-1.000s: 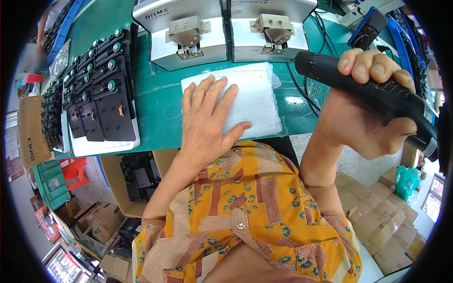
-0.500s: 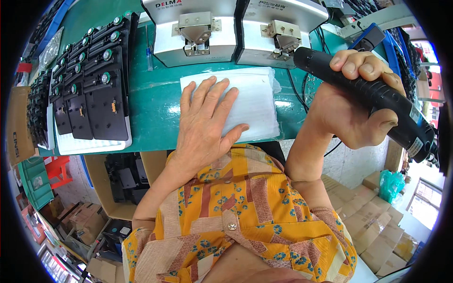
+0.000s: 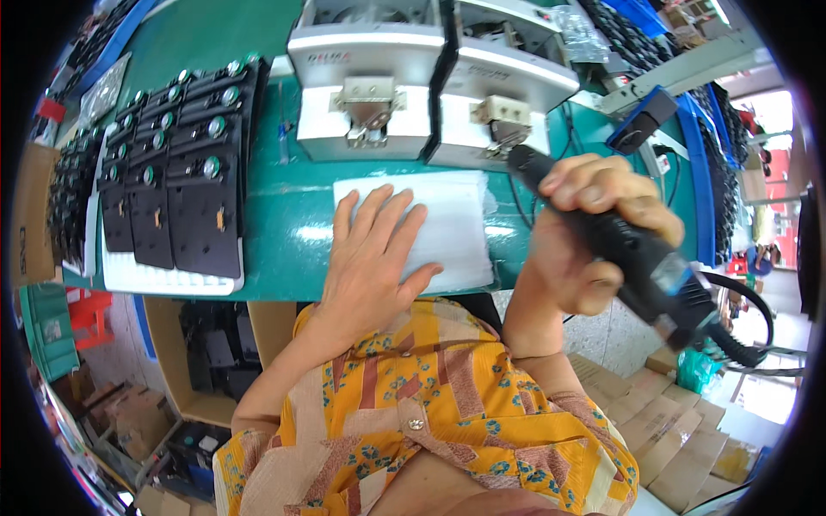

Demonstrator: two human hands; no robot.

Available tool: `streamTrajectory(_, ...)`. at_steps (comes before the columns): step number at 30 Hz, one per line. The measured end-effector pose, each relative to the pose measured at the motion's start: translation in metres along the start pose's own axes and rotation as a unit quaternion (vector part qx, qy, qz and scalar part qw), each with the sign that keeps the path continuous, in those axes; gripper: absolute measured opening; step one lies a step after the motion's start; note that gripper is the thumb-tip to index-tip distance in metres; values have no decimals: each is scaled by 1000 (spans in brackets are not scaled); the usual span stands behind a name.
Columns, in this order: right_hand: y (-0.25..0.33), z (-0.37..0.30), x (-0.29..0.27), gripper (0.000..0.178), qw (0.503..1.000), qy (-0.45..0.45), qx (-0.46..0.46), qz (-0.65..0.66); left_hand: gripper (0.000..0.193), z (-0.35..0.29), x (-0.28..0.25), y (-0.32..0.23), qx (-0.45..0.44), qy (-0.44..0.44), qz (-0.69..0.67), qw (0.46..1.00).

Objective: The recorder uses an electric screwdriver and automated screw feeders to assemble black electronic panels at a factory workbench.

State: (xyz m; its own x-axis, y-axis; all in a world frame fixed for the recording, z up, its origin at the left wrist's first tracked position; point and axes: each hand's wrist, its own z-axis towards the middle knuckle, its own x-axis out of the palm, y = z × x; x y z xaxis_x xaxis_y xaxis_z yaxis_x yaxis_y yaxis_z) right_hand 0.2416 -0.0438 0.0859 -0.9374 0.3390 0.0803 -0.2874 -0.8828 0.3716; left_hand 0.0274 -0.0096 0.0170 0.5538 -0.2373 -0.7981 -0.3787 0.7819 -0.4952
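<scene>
My left hand (image 3: 372,254) lies flat, fingers spread, on a white foam sheet pad (image 3: 452,228) near the table's front edge. Raised at the right, my right hand (image 3: 594,232) is wrapped round a black corded electric screwdriver (image 3: 641,258). The tool is tilted, its front end up and to the left, close to the right-hand screw feeder (image 3: 495,112); its cord curls away at the lower right. A second silver screw feeder (image 3: 366,112) stands just left of that one. Whether the tool's tip touches the feeder, I cannot tell.
Rows of black plastic parts (image 3: 202,211) with round green-rimmed pieces stand on a white tray (image 3: 176,279) at the left. A screwdriver with a blue handle (image 3: 283,142) lies beside them. Below is an open carton (image 3: 185,361); blue bins (image 3: 695,181) line the right side.
My right hand and the screwdriver have moved left and lower in view. The feeders and pad also sit lower as the view has shifted. My left hand stays on the pad.
</scene>
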Motion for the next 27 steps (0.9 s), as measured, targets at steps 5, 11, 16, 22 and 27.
streamTrajectory(5, 7, -1, 11, 53, 998, -40, 25, -45, 62, 0, 1, 1, 18, -5, 6, 1000)
streamTrajectory(11, 9, -1, 12, 52, 995, -51, 79, -34, 62, -1, 4, 4, 24, -18, 11, 999)
streamTrajectory(16, 13, 1, 21, 50, 990, -77, 110, -39, 60, -5, 5, 4, 8, -31, 20, 999)
streamTrajectory(22, 24, 13, 14, 41, 973, -145, 180, -6, 60, 3, 11, 0, 27, -22, -27, 999)
streamTrajectory(27, 18, 9, 7, 42, 991, -105, 79, 25, 58, -7, 5, 4, 3, -7, -24, 1000)
